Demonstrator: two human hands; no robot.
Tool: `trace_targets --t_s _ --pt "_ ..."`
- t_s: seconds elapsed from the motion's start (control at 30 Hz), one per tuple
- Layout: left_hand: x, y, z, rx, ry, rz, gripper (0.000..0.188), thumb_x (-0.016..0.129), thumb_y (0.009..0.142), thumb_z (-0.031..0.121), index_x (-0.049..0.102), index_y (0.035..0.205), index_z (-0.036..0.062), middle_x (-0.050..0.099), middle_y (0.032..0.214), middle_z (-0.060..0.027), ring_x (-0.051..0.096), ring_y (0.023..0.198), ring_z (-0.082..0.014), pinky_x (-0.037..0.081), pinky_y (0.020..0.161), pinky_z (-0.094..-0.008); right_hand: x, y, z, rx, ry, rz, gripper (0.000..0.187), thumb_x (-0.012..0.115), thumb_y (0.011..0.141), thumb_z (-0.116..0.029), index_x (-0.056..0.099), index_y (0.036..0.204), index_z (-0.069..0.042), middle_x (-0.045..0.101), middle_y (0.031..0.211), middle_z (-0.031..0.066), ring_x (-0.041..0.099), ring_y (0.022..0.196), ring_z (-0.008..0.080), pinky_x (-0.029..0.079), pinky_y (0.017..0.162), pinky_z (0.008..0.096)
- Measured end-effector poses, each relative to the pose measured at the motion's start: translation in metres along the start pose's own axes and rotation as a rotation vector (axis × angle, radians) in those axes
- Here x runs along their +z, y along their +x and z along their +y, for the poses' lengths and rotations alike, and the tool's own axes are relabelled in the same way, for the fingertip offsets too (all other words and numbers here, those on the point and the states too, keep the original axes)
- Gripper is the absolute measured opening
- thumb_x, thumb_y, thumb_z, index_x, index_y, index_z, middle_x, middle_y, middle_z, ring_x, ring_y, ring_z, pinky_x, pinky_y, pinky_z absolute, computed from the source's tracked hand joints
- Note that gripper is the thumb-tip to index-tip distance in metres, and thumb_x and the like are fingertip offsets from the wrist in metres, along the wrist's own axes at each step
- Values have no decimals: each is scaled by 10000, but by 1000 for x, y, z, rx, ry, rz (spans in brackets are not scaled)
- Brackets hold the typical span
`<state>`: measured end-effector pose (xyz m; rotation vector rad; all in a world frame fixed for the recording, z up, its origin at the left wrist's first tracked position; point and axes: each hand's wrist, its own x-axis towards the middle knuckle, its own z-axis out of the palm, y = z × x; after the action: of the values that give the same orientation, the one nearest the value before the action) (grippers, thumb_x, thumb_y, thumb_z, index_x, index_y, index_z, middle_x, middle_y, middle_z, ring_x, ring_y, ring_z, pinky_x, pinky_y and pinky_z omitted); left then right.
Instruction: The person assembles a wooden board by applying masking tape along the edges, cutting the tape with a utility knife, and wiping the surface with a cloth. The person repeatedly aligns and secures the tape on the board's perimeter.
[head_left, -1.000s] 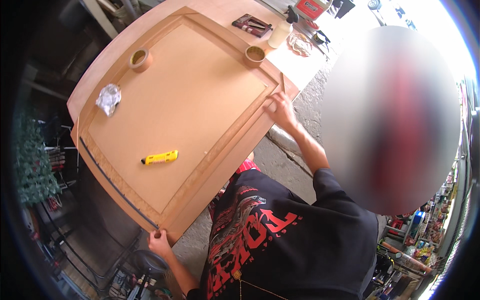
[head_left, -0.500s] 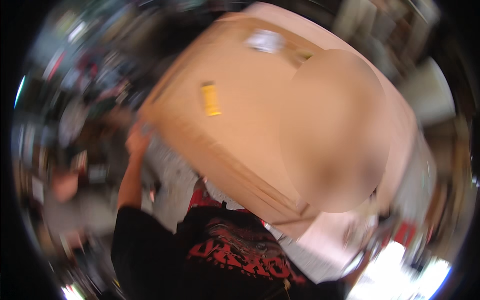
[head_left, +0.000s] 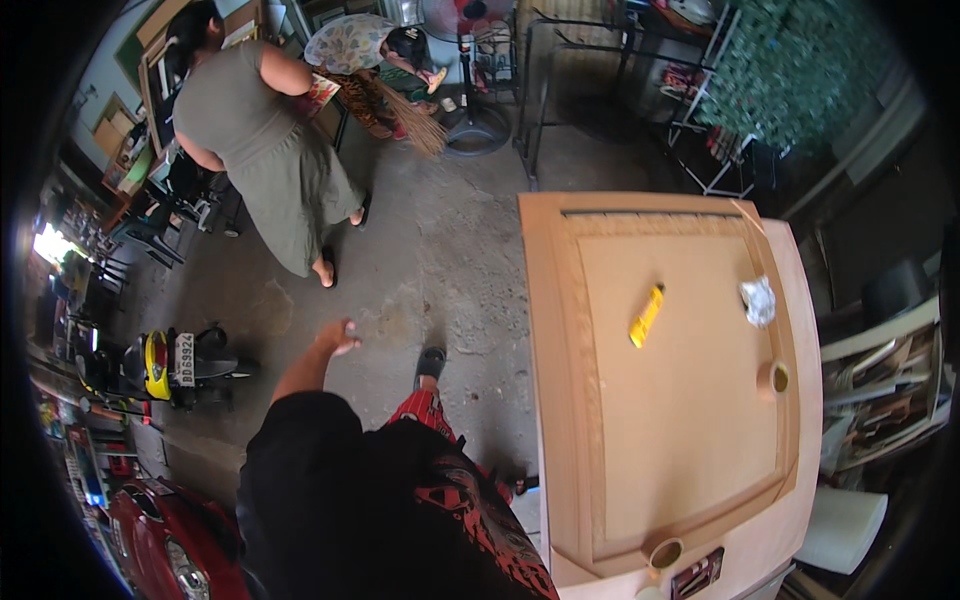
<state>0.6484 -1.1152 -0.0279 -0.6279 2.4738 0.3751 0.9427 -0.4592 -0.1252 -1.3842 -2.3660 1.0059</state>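
My left hand hangs over the concrete floor, its fingers loosely apart and holding nothing. My right hand is out of the picture. To my right lies a framed wooden panel, apart from my left hand. A yellow tube rests on its flat middle, and a crumpled white wad sits near its far right edge. A roll of tape stands on the right side of the frame. Another round roll is at the panel's near edge, beside a small dark red object.
Ahead on the left a person stands, and another person bends over near a broom. A pedestal fan and a metal rack stand beyond. Motorcycles line the left; scrap wood is at right.
The view has swung, and the panel now appears farther right. My left hand, earlier at the panel's corner, is now away from it over the floor. Motion blur is gone.
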Motion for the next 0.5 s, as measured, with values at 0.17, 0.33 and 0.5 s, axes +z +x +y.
trace_targets --t_s 0.17,0.33,0.5 --pt "23 63 -106 -239 -310 -232 550 770 767 370 630 1206 70 663 1162 -176 627 1100 -321 503 913 -415 148 -55 -119 207 172 -348 330 609 891 -363 538 1125 -141 555 982 50 485 795 178 359 661 325" --pt "24 87 -179 -208 -386 -214 475 762 777 368 673 1132 66 688 1091 -144 640 989 -286 529 831 -400 230 -95 -209 476 248 -682 289 601 898 -372 542 1077 -153 556 910 27 486 701 157 360 577 311" --pt "3 165 -184 -242 -517 -152 402 720 821 323 670 1130 70 708 977 -79 637 725 -174 547 611 -337 301 -86 -292 500 277 -889 254 593 905 -382 545 1029 -165 557 837 5 487 606 136 360 493 296"
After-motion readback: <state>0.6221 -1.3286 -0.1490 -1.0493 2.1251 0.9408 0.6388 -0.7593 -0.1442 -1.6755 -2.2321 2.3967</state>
